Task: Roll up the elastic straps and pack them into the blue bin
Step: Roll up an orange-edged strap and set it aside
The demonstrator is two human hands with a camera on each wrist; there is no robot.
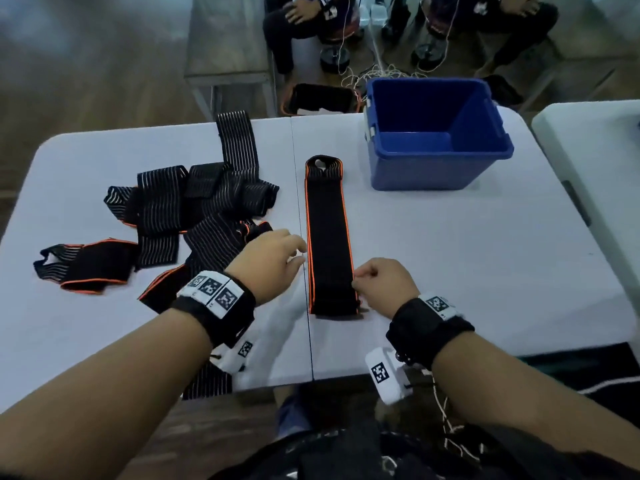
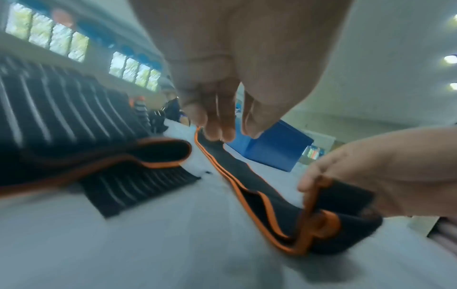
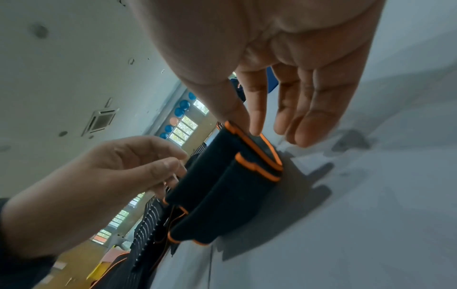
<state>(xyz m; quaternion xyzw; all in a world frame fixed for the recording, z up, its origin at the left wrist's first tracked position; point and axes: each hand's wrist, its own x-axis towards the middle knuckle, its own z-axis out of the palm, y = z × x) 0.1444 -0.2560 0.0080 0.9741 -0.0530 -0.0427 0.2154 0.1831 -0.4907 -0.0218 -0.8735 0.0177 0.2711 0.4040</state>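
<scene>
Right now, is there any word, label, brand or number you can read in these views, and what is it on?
No readable text anywhere.
Wrist bands: square black-and-white coded markers only, no letters or numbers.
Laid-out strap, blue bin: no label visible.
Left hand, right hand: nothing written.

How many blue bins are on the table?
1. The blue bin stands at the far right of the white table, beyond the far end of the flat orange-edged strap. It looks empty.
</scene>
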